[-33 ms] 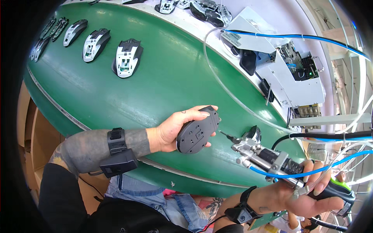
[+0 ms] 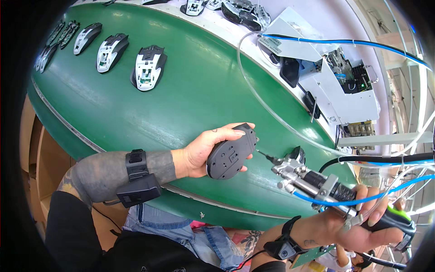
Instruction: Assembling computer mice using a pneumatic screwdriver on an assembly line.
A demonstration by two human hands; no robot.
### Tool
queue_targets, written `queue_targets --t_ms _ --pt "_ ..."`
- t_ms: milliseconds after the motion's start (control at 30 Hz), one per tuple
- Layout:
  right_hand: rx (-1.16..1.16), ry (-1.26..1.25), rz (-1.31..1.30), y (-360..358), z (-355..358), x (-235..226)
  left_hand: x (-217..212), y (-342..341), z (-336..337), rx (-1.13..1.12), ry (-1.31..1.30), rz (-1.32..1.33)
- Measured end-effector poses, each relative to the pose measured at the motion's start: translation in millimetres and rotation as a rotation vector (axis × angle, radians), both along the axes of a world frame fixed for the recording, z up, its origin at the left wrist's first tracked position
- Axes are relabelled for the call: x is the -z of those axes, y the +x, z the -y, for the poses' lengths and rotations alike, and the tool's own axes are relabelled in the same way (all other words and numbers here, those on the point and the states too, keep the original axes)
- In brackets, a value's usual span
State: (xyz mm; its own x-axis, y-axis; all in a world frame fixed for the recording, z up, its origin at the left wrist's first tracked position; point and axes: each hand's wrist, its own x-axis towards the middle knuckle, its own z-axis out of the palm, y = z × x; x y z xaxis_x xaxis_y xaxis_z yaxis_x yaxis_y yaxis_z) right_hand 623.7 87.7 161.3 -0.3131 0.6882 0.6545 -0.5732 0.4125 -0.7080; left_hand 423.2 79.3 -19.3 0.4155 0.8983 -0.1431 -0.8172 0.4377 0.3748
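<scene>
My left hand [image 2: 199, 152] is closed around a black computer mouse [image 2: 230, 156], its underside with several screw holes turned up. The thumb lies along its upper edge. In my right hand [image 2: 358, 226] is a powered screwdriver [image 2: 317, 186] with a metal feed head, a green-and-black body and blue and clear hoses. Its thin bit [image 2: 263, 155] points at the mouse's right end, a small gap away. Behind the feed head sits another mouse part [image 2: 297, 155], partly hidden.
Open white-and-black mouse shells [image 2: 149, 68] stand in a row on the green bench [image 2: 190, 86] at the far left. More shells [image 2: 247, 16] crowd the white ledge at the back. A white screw-feeding machine [image 2: 337, 90] stands at the right, with a clear hose [image 2: 272, 111] looping over the bench.
The screwdriver in my right hand has shifted very slightly right and down, its bit a touch farther right. My left hand and the mouse have hardly moved.
</scene>
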Motion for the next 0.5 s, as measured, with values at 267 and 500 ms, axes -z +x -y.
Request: queue_targets --t_ms 267,500 --pt "0.232 0.055 -0.015 -11.4 -12.7 2.1 -1.9 -3.4 0.3 -0.017 0.002 0.059" --pt "0.34 0.047 -0.026 -17.4 -11.9 -1.4 -4.0 -7.5 2.1 -0.03 0.011 0.137"
